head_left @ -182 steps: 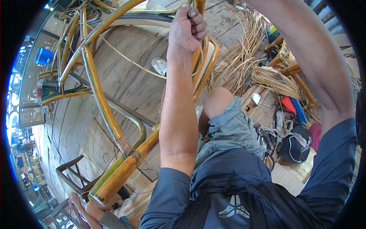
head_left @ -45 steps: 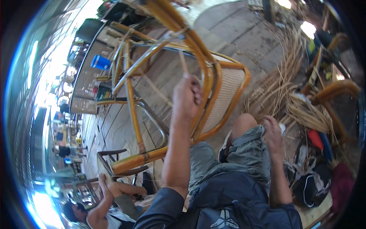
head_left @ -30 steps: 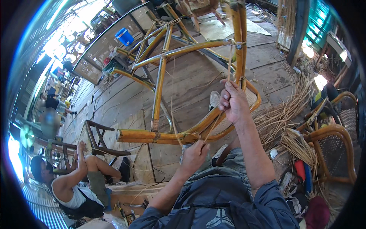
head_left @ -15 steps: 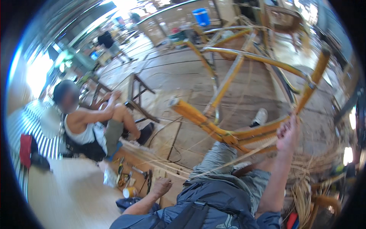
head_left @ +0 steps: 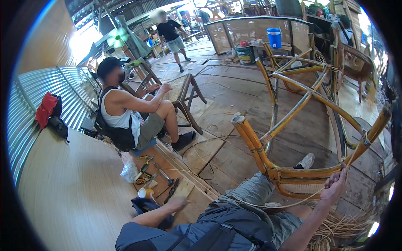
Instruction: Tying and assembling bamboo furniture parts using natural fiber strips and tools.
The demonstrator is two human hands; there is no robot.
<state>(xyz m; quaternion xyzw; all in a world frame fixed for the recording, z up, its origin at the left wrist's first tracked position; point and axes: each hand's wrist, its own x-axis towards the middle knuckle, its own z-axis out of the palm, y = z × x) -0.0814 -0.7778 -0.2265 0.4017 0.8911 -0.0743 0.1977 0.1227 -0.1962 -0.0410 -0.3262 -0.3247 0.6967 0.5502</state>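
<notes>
A rattan chair frame [head_left: 310,173] lies tipped over in front of my legs, its poles yellow-brown with bound joints. At its right corner my right hand [head_left: 335,184] is closed on a thin pale rattan strip [head_left: 289,206]. From there the strip runs up to the pole's wrapped joint; its other length sags across my lap toward my left side. My left hand [head_left: 179,203] is low on the left, fingers curled, over the wooden board by the tools. Whether the strip's end is in it I cannot make out.
Pliers, a hammer [head_left: 164,175] and a yellow-white tub [head_left: 145,193] lie on the left. A co-worker [head_left: 121,104] sits there by a woven-seat chair [head_left: 180,88]; another person [head_left: 171,35] walks behind. Loose rattan strands [head_left: 341,224] pile at right, and a blue cooler [head_left: 274,37] stands far back.
My view has swung, shifting the scene rightward and down in the picture. The strip, straight and taut before, now hangs in a slack curve. The person at the back now faces this way.
</notes>
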